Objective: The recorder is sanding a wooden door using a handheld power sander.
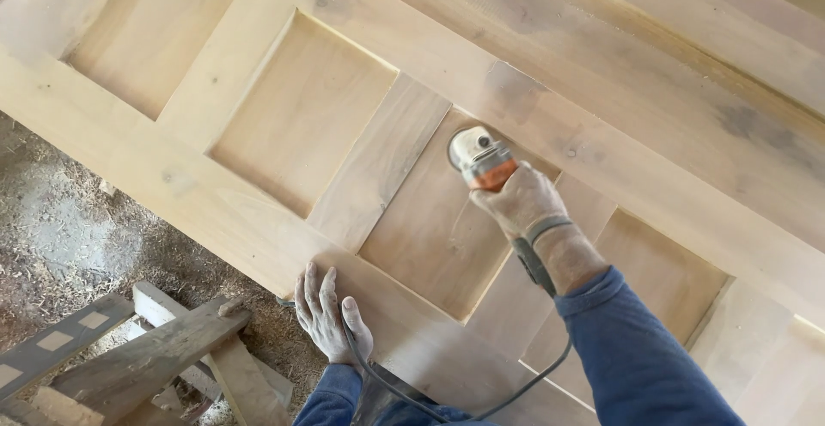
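The sander [478, 156], orange with a pale dusty head, sits head-down in a recessed panel near the middle of a long bare wooden door [215, 211] that lies flat and runs across the view, and the right hand [522, 199] is clamped around its body, a band at the wrist and a blue sleeve behind it. Its cord [524, 381] trails back under the right arm toward the person. The left hand [329, 313] lies flat, fingers spread, holding nothing, on the door's near edge, above a sawdust-strewn floor [60, 237] and rough trestle timbers [146, 357].
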